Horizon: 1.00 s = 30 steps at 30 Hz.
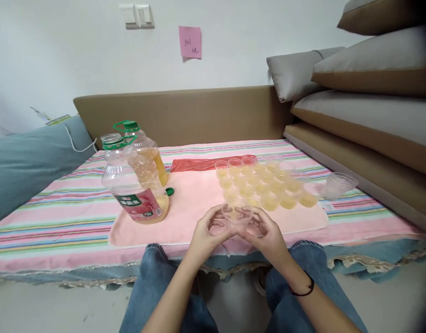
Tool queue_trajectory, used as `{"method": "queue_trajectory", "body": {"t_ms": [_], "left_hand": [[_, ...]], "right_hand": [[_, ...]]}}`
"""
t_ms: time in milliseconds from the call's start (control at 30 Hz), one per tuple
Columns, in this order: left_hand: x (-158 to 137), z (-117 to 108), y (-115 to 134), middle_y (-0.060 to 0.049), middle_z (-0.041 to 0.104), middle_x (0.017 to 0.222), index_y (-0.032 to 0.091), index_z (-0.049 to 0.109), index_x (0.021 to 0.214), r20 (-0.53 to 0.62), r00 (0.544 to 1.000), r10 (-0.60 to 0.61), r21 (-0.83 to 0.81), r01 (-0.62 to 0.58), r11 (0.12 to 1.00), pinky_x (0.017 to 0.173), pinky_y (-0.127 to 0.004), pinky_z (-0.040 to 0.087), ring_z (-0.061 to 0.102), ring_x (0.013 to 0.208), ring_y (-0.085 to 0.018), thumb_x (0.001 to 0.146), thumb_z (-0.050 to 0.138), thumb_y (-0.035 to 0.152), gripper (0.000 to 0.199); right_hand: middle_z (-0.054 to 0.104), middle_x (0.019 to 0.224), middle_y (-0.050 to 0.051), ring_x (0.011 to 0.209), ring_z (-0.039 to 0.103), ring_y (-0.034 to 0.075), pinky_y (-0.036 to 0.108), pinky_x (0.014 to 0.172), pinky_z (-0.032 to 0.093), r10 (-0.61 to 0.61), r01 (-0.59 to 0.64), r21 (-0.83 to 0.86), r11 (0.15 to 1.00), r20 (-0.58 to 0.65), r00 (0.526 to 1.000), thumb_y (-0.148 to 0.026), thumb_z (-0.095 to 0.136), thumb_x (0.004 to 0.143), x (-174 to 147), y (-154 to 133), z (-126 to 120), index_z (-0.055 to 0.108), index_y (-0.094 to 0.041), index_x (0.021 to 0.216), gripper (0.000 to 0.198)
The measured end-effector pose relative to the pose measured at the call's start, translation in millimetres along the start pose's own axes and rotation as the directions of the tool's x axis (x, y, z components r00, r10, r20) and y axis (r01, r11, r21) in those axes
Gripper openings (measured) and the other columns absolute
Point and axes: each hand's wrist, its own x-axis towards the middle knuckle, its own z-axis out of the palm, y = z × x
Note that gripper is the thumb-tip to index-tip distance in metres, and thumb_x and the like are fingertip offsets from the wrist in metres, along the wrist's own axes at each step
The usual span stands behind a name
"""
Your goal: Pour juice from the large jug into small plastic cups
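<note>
In the head view, we see our left hand (206, 227) and right hand (268, 230) partly curled, together holding a clear cup (237, 216) between thumbs and fingers, near the front of the pink mat (188, 210). Just beyond it we see filled cups (269, 200) in rows; an uncapped bottle (138, 203) stands to the left.

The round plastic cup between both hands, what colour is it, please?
The round plastic cup is clear and colourless, as the head view shows.
</note>
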Motion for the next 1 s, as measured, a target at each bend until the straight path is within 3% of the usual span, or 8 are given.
{"method": "queue_trajectory", "body": {"t_ms": [167, 300, 367, 533, 833, 933, 1000], "left_hand": [[1, -18, -2, -0.011, 0.069, 0.112, 0.018, 0.064, 0.121, -0.175, 0.984, -0.037, -0.017, 0.035, 0.999, 0.073, -0.030, 0.054, 0.064, 0.087, -0.018, 0.062, 0.085, 0.032, 0.064], [11, -35, -15, -0.012, 0.067, 0.119, 0.017, 0.064, 0.113, -0.429, 0.903, -0.021, 0.080, 0.060, 0.995, 0.077, -0.033, 0.056, 0.065, 0.089, -0.019, 0.063, 0.083, 0.031, 0.056], [17, -39, -27, -0.012, 0.067, 0.119, 0.017, 0.064, 0.111, -0.496, 0.868, -0.017, 0.177, 0.120, 0.977, 0.080, -0.036, 0.056, 0.065, 0.090, -0.021, 0.062, 0.082, 0.027, 0.054], [27, -37, -52, -0.012, 0.068, 0.114, 0.016, 0.059, 0.122, -0.518, 0.856, -0.001, 0.331, 0.202, 0.922, 0.087, -0.040, 0.053, 0.065, 0.095, -0.024, 0.060, 0.083, 0.020, 0.066], [26, -37, -57, -0.010, 0.065, 0.114, 0.019, 0.053, 0.129, -0.519, 0.855, 0.009, 0.413, 0.241, 0.878, 0.091, -0.041, 0.051, 0.065, 0.099, -0.025, 0.062, 0.082, 0.019, 0.073], [23, -38, -47, -0.016, 0.058, 0.129, 0.018, 0.048, 0.133, -0.517, 0.855, 0.033, 0.378, 0.193, 0.905, 0.094, -0.044, 0.051, 0.062, 0.110, -0.029, 0.058, 0.088, 0.026, 0.085], [19, -42, -33, -0.017, 0.053, 0.135, 0.019, 0.046, 0.132, -0.538, 0.830, 0.146, 0.366, 0.074, 0.928, 0.096, -0.043, 0.050, 0.059, 0.117, -0.030, 0.064, 0.086, 0.035, 0.081]], "right_hand": [[0.061, 0.134, 0.012, 0.117, 0.063, 0.026, 0.037, 0.091, 0.056, 0.019, -0.021, -0.018, 1.000, -0.065, 0.998, -0.043, 0.082, 0.081, 4, 3, 13, 0.060, -0.025, 0.124, 0.052], [0.062, 0.134, 0.012, 0.112, 0.064, 0.025, 0.038, 0.090, 0.057, 0.017, -0.019, -0.017, 1.000, -0.104, 0.994, -0.045, 0.078, 0.084, 3, 7, 17, 0.058, -0.025, 0.125, 0.050], [0.063, 0.131, 0.012, 0.110, 0.065, 0.024, 0.039, 0.090, 0.057, 0.024, -0.026, -0.020, 0.999, -0.112, 0.993, -0.046, 0.078, 0.084, 2, 10, 18, 0.057, -0.025, 0.125, 0.050], [0.063, 0.131, 0.012, 0.110, 0.065, 0.024, 0.040, 0.092, 0.056, 0.057, -0.059, -0.027, 0.998, -0.087, 0.995, -0.045, 0.076, 0.085, -3, 7, 20, 0.056, -0.025, 0.126, 0.049], [0.064, 0.129, 0.012, 0.109, 0.065, 0.024, 0.040, 0.091, 0.056, 0.087, -0.090, -0.028, 0.996, -0.094, 0.992, -0.045, 0.076, 0.085, -5, 3, 21, 0.054, -0.025, 0.128, 0.053], [0.064, 0.129, 0.012, 0.109, 0.065, 0.024, 0.039, 0.091, 0.056, 0.069, -0.072, -0.033, 0.997, -0.084, 0.994, -0.045, 0.076, 0.086, -5, 7, 20, 0.052, -0.025, 0.130, 0.054], [0.063, 0.130, 0.011, 0.109, 0.064, 0.023, 0.039, 0.090, 0.056, 0.072, -0.075, -0.028, 0.997, -0.083, 0.994, -0.045, 0.075, 0.086, -5, 8, 21, 0.051, -0.026, 0.130, 0.054]]}}
